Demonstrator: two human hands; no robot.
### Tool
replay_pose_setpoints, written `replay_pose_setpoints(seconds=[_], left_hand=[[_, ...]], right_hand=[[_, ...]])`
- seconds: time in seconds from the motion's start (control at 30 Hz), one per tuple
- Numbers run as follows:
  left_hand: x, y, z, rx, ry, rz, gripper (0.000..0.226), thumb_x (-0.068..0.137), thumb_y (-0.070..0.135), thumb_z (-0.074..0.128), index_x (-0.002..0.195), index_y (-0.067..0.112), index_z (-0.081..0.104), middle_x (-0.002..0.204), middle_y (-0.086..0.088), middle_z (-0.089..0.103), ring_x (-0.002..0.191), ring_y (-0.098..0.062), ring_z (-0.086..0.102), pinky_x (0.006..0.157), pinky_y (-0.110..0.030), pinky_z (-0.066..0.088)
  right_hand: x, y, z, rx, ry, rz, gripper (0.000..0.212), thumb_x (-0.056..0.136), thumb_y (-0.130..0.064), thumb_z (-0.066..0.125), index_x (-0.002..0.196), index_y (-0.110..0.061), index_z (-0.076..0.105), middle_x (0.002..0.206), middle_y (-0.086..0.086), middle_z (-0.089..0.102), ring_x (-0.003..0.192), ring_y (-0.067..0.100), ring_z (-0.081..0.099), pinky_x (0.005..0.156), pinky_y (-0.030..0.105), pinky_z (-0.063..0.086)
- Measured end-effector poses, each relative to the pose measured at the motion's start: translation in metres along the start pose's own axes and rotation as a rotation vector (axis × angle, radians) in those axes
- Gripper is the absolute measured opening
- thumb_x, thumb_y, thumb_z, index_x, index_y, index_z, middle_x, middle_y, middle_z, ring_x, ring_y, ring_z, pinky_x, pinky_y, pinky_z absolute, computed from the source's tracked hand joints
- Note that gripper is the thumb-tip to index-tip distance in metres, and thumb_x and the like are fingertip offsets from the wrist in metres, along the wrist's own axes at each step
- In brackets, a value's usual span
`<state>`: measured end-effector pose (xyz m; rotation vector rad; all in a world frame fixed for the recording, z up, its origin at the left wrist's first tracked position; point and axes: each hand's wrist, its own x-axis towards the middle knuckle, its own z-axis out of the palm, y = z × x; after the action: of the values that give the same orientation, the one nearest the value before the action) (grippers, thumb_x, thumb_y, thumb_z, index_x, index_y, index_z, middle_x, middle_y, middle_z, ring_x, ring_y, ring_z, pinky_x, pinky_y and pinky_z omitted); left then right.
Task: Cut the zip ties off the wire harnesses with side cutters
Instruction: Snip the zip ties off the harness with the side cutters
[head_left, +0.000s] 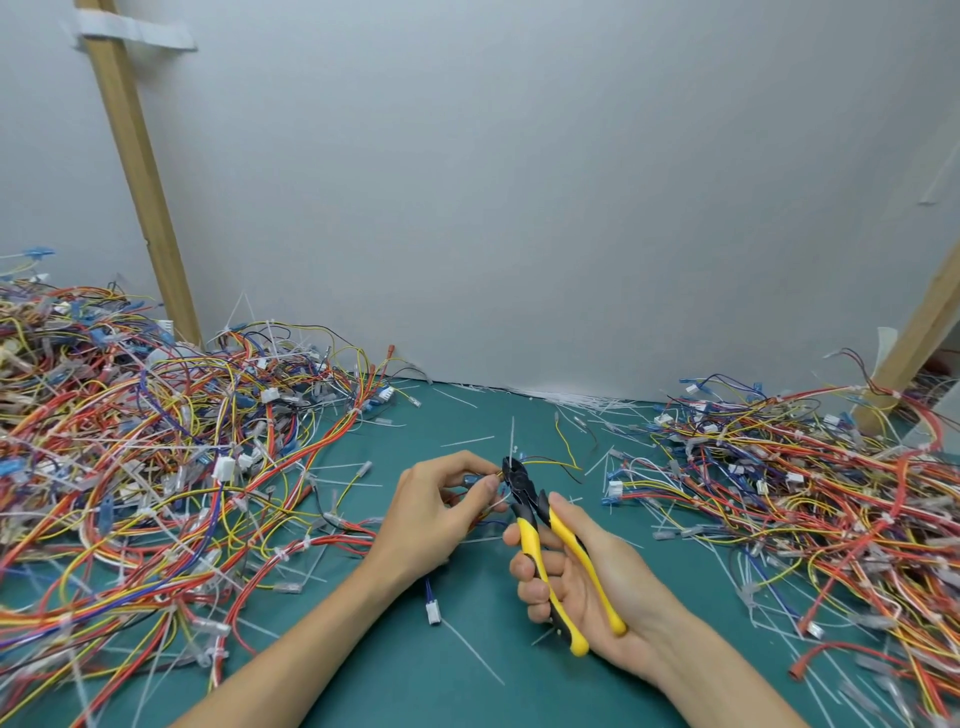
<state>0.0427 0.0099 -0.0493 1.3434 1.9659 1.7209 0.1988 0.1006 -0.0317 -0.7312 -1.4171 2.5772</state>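
Your left hand (431, 499): grip pinching small wire harness (545, 461) between thumb and fingers, over mid teal counter (415, 675). Your right hand (587, 587): grip curled round yellow handles of side cutters (531, 545), black head pointing to 11 o'clock, nose at harness just beside left thumb. White zip tie (513, 441) tail sticks up at 12 o'clock from cutter head. Whether blades bite tie: cannot tell. Large harness pile (130, 441) at 9 o'clock, second pile (805, 493) at 3 o'clock. Loose white tie strips (571, 400) along wall at 12 o'clock.
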Motion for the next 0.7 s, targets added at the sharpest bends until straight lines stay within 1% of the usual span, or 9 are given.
replay_pose_setpoints(seconds=[0.1, 0.27, 0.4, 0.53, 0.63, 0.7], left_hand=[[0.0, -0.002, 0.0, 0.03, -0.004, -0.002, 0.008, 0.091, 0.015, 0.067, 0.086, 0.02, 0.072, 0.074, 0.01, 0.074, 0.065, 0.004, 0.067, 0.059, -0.009, 0.043], [0.001, -0.005, -0.001, 0.065, -0.027, -0.007, 0.008, 0.091, 0.02, 0.066, 0.085, 0.024, 0.071, 0.076, 0.007, 0.074, 0.064, -0.006, 0.068, 0.06, -0.016, 0.047], [0.001, -0.006, -0.001, 0.079, -0.038, -0.007, 0.008, 0.091, 0.022, 0.065, 0.085, 0.025, 0.07, 0.076, 0.007, 0.074, 0.063, -0.01, 0.068, 0.058, -0.018, 0.049], [0.001, -0.006, 0.0, 0.068, -0.04, -0.009, 0.009, 0.091, 0.02, 0.065, 0.085, 0.024, 0.07, 0.074, 0.008, 0.074, 0.055, -0.002, 0.061, 0.056, -0.016, 0.047], [0.001, -0.006, 0.0, 0.06, -0.043, -0.01, 0.009, 0.091, 0.019, 0.064, 0.086, 0.023, 0.07, 0.075, 0.006, 0.074, 0.057, -0.002, 0.063, 0.055, -0.017, 0.047], [0.001, -0.006, 0.0, 0.053, -0.044, -0.012, 0.009, 0.091, 0.019, 0.064, 0.086, 0.023, 0.07, 0.076, 0.007, 0.074, 0.06, -0.006, 0.067, 0.056, -0.018, 0.048]], right_hand=[[0.0, 0.002, 0.003, -0.056, 0.048, -0.024, 0.06, 0.095, -0.051, 0.044, 0.085, -0.001, 0.076, 0.068, 0.014, 0.059, 0.049, 0.021, 0.055, 0.045, 0.027, 0.047], [-0.004, 0.005, 0.011, -0.125, 0.112, -0.064, 0.061, 0.098, -0.05, 0.041, 0.073, -0.005, 0.074, 0.069, 0.017, 0.061, 0.049, 0.024, 0.057, 0.045, 0.028, 0.048], [-0.005, 0.006, 0.016, -0.164, 0.152, -0.086, 0.062, 0.1, -0.05, 0.038, 0.075, -0.004, 0.07, 0.068, 0.017, 0.06, 0.048, 0.024, 0.055, 0.045, 0.029, 0.048], [-0.006, 0.007, 0.018, -0.184, 0.173, -0.099, 0.061, 0.101, -0.05, 0.037, 0.077, -0.003, 0.067, 0.066, 0.016, 0.06, 0.047, 0.024, 0.055, 0.045, 0.028, 0.048], [-0.006, 0.007, 0.019, -0.193, 0.184, -0.103, 0.061, 0.101, -0.05, 0.036, 0.078, -0.002, 0.067, 0.066, 0.016, 0.06, 0.047, 0.023, 0.055, 0.045, 0.028, 0.048], [-0.006, 0.007, 0.018, -0.191, 0.187, -0.104, 0.062, 0.101, -0.05, 0.036, 0.077, -0.003, 0.067, 0.065, 0.015, 0.06, 0.047, 0.024, 0.055, 0.045, 0.028, 0.048]])
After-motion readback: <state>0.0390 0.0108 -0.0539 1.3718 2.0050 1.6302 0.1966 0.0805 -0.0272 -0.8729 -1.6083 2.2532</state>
